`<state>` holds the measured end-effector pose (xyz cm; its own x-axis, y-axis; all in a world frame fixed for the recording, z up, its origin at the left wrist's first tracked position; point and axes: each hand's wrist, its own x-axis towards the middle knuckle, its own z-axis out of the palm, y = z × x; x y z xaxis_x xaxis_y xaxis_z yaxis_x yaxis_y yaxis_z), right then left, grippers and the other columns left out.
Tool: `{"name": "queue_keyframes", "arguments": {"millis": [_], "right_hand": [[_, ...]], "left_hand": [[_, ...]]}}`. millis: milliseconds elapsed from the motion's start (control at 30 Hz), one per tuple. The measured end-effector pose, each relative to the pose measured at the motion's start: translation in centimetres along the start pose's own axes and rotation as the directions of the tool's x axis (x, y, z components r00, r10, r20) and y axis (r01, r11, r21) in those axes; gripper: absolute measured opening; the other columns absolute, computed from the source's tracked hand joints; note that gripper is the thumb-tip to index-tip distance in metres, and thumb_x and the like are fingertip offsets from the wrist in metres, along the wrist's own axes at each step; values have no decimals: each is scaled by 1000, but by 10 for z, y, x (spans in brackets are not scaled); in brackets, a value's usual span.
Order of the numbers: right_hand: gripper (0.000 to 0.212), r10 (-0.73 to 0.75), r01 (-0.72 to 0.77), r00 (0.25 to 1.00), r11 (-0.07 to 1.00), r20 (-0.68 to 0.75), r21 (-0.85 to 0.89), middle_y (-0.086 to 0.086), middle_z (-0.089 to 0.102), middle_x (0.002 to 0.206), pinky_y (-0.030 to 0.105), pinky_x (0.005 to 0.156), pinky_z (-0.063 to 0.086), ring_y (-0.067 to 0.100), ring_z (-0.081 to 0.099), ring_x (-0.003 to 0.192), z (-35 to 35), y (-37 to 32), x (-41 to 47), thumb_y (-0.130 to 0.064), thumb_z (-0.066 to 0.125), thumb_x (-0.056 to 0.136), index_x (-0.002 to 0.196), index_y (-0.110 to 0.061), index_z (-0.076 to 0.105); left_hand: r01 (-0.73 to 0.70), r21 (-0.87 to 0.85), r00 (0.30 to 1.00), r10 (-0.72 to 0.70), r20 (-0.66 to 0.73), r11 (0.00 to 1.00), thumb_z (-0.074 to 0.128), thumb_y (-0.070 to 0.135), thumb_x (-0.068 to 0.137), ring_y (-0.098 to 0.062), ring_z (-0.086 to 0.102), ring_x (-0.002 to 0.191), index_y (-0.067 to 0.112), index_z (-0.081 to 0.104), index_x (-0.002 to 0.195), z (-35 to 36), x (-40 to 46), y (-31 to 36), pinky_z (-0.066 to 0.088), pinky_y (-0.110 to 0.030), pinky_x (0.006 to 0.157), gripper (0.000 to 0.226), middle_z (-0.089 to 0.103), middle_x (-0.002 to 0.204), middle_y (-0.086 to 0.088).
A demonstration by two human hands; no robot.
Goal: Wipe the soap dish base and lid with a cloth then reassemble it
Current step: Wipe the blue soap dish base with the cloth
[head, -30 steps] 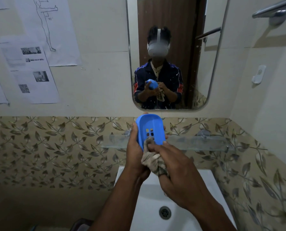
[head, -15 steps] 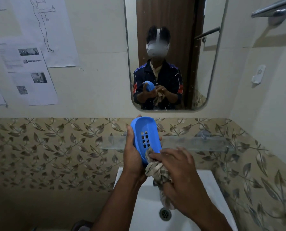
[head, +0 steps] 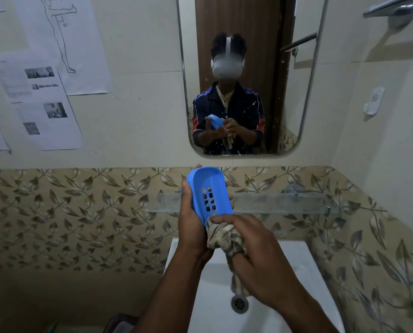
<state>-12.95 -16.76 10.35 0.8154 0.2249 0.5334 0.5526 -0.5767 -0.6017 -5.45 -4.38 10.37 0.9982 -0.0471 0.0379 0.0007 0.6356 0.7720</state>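
Left hand (head: 192, 224) grips the blue dish (head: 209, 194) upright above the sink (head: 304, 265), right hand (head: 258, 255) clenches the cloth (head: 221, 236) against its lower end; hard rubbing could pop it loose into the basin.

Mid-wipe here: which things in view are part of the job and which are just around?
In use: blue soap dish part held in left hand; cloth gripped in right hand.
Around: sink, drain, glass shelf, mirror, wall papers.

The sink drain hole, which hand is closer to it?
Right. The right hand, gripping the cloth, sits just above the drain. The left hand holds the blue soap dish higher up.
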Motion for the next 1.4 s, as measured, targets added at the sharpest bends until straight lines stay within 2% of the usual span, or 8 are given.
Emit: {"name": "queue_keyframes", "arguments": {"millis": [200,500,733,1000,1167,1233,1267,1400], "right_hand": [[49,-90,26,989,882,-116,-470,-12,65,95,47,113,26,11,55,100,-5,14,8,-7,60,63,109,-24,62],[55,60,-42,997,944,-45,328,-17,69,106,19,79,54,4,67,95,1,-10,4,-8,46,77,126,-29,59],[43,-191,166,980,936,-52,-310,-10,70,100,36,108,36,7,61,95,-2,25,6,-19,48,73,112,-23,66],[44,-52,76,979,990,-196,121,-16,71,109,15,86,48,3,65,102,8,41,-3,-14,75,71,113,-27,71],[40,103,-35,987,888,-124,459,-15,75,91,16,75,50,1,70,86,10,36,-11,-3,82,75,95,-37,73],[38,12,76,951,960,-310,270,-19,72,103,18,83,50,1,68,97,16,31,-17,-8,76,78,101,-38,72],[41,-99,148,918,984,-385,100,-17,70,114,19,91,49,4,65,107,20,28,-21,-8,68,79,111,-34,69],[51,-428,381,889,888,-160,-257,-3,46,150,29,115,33,15,42,140,33,21,-28,-8,45,86,136,-15,56]], "left_hand": [[-41,-67,999,43,29,997,37,58,97,-27,69,79,26,68,125,10,-5,1,60,-39,68,53,73,101,-12],[-67,-100,990,79,120,993,40,59,95,-35,57,101,37,58,137,14,-10,0,50,-45,86,51,61,127,-23],[16,-38,1000,-16,-1,999,41,62,93,-26,69,74,18,79,101,8,-10,-2,56,-39,71,59,74,89,-13],[46,45,999,-46,-2,998,71,61,76,-28,63,81,31,45,148,4,-5,-2,58,-37,65,82,58,121,-14],[140,18,989,-139,-47,990,54,76,82,-20,50,62,16,60,134,-5,-1,-5,54,-37,67,79,62,91,-12],[157,88,984,-148,-96,984,48,66,91,-21,46,110,18,60,132,-4,0,-8,56,-47,93,64,67,108,-11],[162,114,982,-149,-114,980,51,66,91,-26,63,104,19,60,133,-4,2,-9,53,-50,99,64,65,100,-3],[70,183,995,-54,-89,981,49,57,93,-6,57,48,3,60,122,-15,13,-13,47,-18,42,62,52,68,-1]]}}
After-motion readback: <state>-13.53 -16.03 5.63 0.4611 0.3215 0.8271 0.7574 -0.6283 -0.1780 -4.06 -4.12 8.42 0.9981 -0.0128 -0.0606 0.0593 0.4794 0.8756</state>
